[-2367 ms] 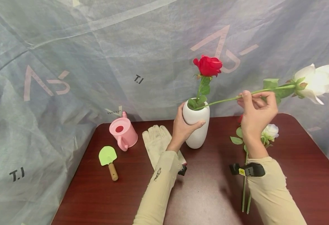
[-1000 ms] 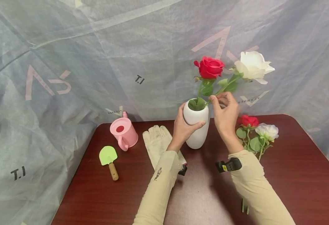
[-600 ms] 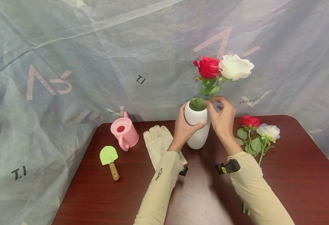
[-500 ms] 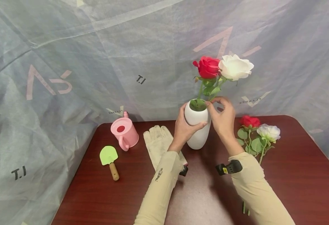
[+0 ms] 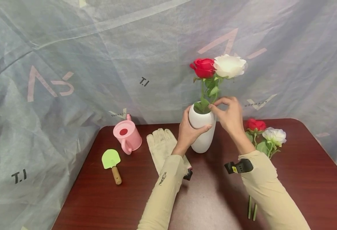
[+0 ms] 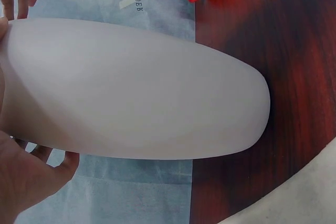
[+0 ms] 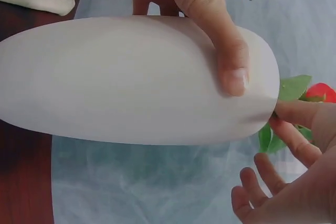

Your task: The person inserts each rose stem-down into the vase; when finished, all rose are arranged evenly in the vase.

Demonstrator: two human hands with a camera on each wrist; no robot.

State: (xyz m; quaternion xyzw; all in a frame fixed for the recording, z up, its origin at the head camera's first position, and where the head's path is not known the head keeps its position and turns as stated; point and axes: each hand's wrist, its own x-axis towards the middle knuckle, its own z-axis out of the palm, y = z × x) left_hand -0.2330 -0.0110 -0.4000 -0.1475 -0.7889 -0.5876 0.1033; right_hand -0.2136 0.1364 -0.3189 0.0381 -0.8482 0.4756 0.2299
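Left hand (image 5: 187,132) gripping a white vase (image 5: 203,140), right hand (image 5: 231,116) pinching a white rose (image 5: 230,66) by its stem at the vase's rim.
Only the head view shows the white rose's full bloom, above the vase beside a red rose (image 5: 203,68) standing in it; the left wrist view shows the vase's smooth, matt side rounding to its foot on the glossy wood-grained table (image 5: 208,204), and the right wrist view shows the left thumb laid across the vase and the right hand's other fingers apart from it. Left of the vase lie a creased cloth glove (image 5: 160,145), a rounded pink watering can (image 5: 130,137) and a trowel (image 5: 111,158) with a wooden handle.
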